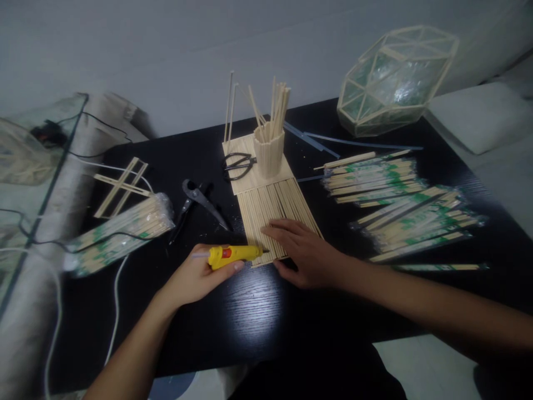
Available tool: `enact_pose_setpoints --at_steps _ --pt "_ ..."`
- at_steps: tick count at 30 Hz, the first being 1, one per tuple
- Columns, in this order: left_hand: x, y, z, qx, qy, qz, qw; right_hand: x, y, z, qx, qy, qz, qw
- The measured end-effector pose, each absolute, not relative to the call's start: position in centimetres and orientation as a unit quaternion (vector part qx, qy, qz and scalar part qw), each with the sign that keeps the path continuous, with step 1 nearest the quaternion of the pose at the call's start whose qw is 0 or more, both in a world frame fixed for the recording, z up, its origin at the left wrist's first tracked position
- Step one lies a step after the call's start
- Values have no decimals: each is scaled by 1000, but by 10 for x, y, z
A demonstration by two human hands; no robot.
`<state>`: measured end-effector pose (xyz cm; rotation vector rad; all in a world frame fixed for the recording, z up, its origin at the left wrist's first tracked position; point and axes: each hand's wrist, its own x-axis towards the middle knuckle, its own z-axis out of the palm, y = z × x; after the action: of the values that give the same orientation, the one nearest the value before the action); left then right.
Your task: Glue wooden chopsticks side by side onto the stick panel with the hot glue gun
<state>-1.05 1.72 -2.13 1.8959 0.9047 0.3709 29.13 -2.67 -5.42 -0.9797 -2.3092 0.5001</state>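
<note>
A yellow hot glue gun [234,254] is gripped in my left hand [204,276]. Its nozzle points right, over the near end of a row of wooden chopsticks [266,208] laid side by side. My right hand [303,253] rests on the right side of that row with fingers stretched out, thumb near the front edge. At the row's far end lies a flat panel of sticks [239,186]. On it stand a cup made of sticks [268,155], holding several loose chopsticks [280,111], and black-handled scissors [238,166].
Dark pliers [206,203] lie left of the row. Further left are a chopstick pack [120,236], crossed sticks [122,189] and a white cable [119,305]. Several wrapped chopsticks [416,216] lie right. Clear glue sticks [308,139] and a faceted geometric frame [395,83] are behind, on the black table [254,316].
</note>
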Motion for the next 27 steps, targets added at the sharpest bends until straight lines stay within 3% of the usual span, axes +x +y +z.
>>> enact_pose_setpoints --at_steps 11,20,27 --pt "-10 20 -14 787 346 124 496 291 -26 -55 -365 -865 185 289" --pt "-15 20 -21 597 508 221 581 290 -26 -51 -377 -858 154 313" --pt "3 16 -24 558 504 254 608 290 -27 -52 -368 -864 140 314"
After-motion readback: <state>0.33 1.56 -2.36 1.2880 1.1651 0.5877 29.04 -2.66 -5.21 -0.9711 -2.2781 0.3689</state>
